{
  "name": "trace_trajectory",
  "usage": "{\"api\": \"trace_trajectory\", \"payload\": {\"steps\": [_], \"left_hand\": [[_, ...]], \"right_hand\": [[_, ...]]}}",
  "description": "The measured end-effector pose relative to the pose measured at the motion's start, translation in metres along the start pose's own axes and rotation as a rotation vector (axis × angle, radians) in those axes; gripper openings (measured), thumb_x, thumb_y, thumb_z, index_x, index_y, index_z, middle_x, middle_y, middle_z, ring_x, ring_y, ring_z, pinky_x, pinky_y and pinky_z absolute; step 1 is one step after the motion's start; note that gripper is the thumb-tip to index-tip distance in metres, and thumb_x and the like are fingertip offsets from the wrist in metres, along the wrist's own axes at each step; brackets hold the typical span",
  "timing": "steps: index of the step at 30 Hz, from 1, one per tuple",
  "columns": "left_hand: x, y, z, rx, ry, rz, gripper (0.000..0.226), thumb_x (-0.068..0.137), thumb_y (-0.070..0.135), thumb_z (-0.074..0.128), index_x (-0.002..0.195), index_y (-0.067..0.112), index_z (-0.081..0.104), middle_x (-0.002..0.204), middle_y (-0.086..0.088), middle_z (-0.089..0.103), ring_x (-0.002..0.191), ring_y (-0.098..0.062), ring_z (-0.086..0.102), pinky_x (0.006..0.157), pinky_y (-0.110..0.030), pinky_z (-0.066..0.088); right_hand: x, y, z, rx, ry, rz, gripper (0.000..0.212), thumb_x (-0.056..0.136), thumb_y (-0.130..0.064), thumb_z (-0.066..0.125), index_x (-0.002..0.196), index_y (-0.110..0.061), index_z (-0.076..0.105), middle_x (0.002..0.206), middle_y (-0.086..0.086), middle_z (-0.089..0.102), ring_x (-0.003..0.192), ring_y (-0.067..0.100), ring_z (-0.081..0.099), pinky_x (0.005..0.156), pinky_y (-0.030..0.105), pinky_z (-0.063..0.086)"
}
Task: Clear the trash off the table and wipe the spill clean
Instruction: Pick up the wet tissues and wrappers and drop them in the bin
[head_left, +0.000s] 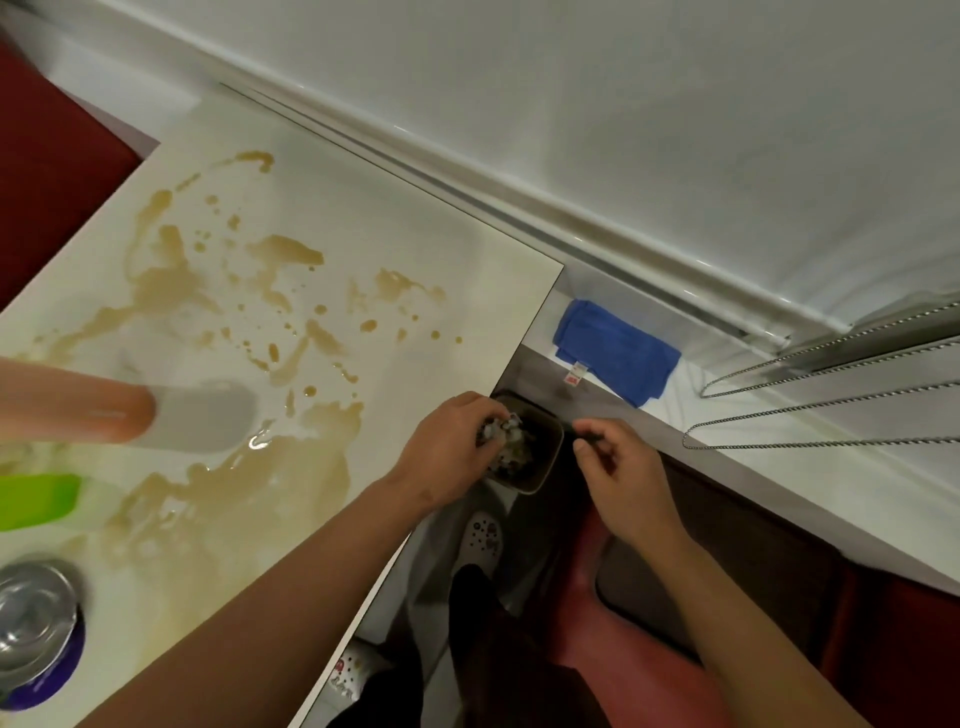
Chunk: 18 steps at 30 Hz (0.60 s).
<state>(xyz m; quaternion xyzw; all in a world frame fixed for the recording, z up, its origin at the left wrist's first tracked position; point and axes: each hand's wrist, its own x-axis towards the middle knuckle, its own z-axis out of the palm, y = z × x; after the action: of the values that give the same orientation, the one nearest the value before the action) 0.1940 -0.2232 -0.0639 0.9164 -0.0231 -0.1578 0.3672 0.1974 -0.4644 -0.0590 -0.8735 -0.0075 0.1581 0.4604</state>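
Her left hand (447, 447) grips crumpled trash (496, 431) over the bin (540, 457). The right hand (618, 467) hovers beside it, fingers curled, pinching something too small to identify. The spill (234, 322) covers the table (441, 249).

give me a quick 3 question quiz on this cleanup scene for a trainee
1. True or false: the brown spill on the table has already been wiped away.
2. Where does the blue cloth lie? A) on the table B) on the white ledge beside the table C) in the bin
3. Fill in: the left hand holds crumpled trash over the small ____.

Key: 1 false, the spill is still spread across the table. 2 B. 3 bin; the right hand is beside it, fingers curled, and whether it holds anything cannot be told.
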Motion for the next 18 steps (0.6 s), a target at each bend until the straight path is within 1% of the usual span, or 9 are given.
{"api": "trace_trajectory", "payload": {"steps": [3,6,9,11,13,14,16,18], "left_hand": [[-0.031,-0.013,-0.018,-0.019,0.043,-0.047,0.026,0.092,0.029,0.069,0.118,0.029,0.065,0.117,0.012,0.061,0.109,-0.012,0.058,0.092,-0.032,0.050],[-0.068,-0.028,-0.036,-0.049,0.097,-0.080,0.026,0.092,0.031,0.070,0.117,0.032,0.064,0.113,0.022,0.055,0.107,-0.006,0.056,0.092,-0.033,0.052],[-0.110,-0.044,-0.053,-0.038,0.152,-0.119,0.026,0.093,0.034,0.070,0.118,0.032,0.063,0.114,0.020,0.055,0.104,-0.003,0.053,0.092,-0.032,0.052],[-0.141,-0.055,-0.064,-0.038,0.196,-0.142,0.026,0.093,0.035,0.070,0.118,0.032,0.063,0.116,0.019,0.057,0.103,-0.002,0.053,0.091,-0.031,0.052],[-0.174,-0.066,-0.073,-0.050,0.235,-0.175,0.027,0.093,0.034,0.071,0.119,0.031,0.064,0.115,0.018,0.058,0.100,-0.001,0.054,0.089,-0.028,0.052],[-0.191,-0.071,-0.076,-0.056,0.252,-0.197,0.027,0.093,0.034,0.071,0.119,0.031,0.064,0.115,0.018,0.058,0.098,-0.001,0.054,0.087,-0.027,0.052],[-0.228,-0.082,-0.081,-0.063,0.285,-0.246,0.028,0.093,0.036,0.070,0.120,0.033,0.064,0.115,0.018,0.058,0.096,0.000,0.054,0.085,-0.024,0.051],[-0.267,-0.094,-0.084,-0.070,0.316,-0.286,0.029,0.093,0.040,0.069,0.121,0.035,0.063,0.117,0.019,0.059,0.098,-0.001,0.056,0.085,-0.024,0.051]], "right_hand": [[-0.002,-0.029,0.011,0.006,-0.058,-0.062,0.022,0.099,-0.018,0.064,0.121,-0.022,0.069,0.112,-0.015,0.066,0.102,-0.003,0.063,0.083,0.011,0.052],[-0.009,-0.063,0.028,-0.006,-0.130,-0.142,0.022,0.100,-0.014,0.063,0.120,-0.023,0.068,0.111,-0.020,0.062,0.101,-0.008,0.060,0.081,0.007,0.049],[-0.021,-0.091,0.050,-0.021,-0.191,-0.232,0.023,0.099,-0.013,0.065,0.120,-0.021,0.069,0.112,-0.017,0.063,0.100,-0.005,0.060,0.081,0.009,0.050],[-0.032,-0.105,0.069,-0.024,-0.248,-0.258,0.021,0.099,-0.014,0.064,0.119,-0.020,0.069,0.111,-0.015,0.064,0.096,0.003,0.063,0.080,0.012,0.051],[-0.046,-0.118,0.090,-0.025,-0.298,-0.279,0.021,0.100,-0.017,0.064,0.120,-0.021,0.069,0.107,-0.015,0.065,0.086,0.009,0.064,0.076,0.020,0.052],[-0.054,-0.124,0.101,-0.030,-0.318,-0.291,0.021,0.099,-0.018,0.064,0.120,-0.022,0.069,0.107,-0.014,0.065,0.084,0.011,0.063,0.075,0.023,0.053],[-0.073,-0.136,0.122,-0.051,-0.367,-0.315,0.022,0.099,-0.021,0.063,0.120,-0.026,0.068,0.110,-0.015,0.065,0.086,0.011,0.064,0.077,0.028,0.054],[-0.096,-0.148,0.145,-0.087,-0.431,-0.349,0.023,0.100,-0.024,0.063,0.122,-0.029,0.067,0.113,-0.018,0.065,0.090,0.009,0.065,0.080,0.029,0.055]]}}
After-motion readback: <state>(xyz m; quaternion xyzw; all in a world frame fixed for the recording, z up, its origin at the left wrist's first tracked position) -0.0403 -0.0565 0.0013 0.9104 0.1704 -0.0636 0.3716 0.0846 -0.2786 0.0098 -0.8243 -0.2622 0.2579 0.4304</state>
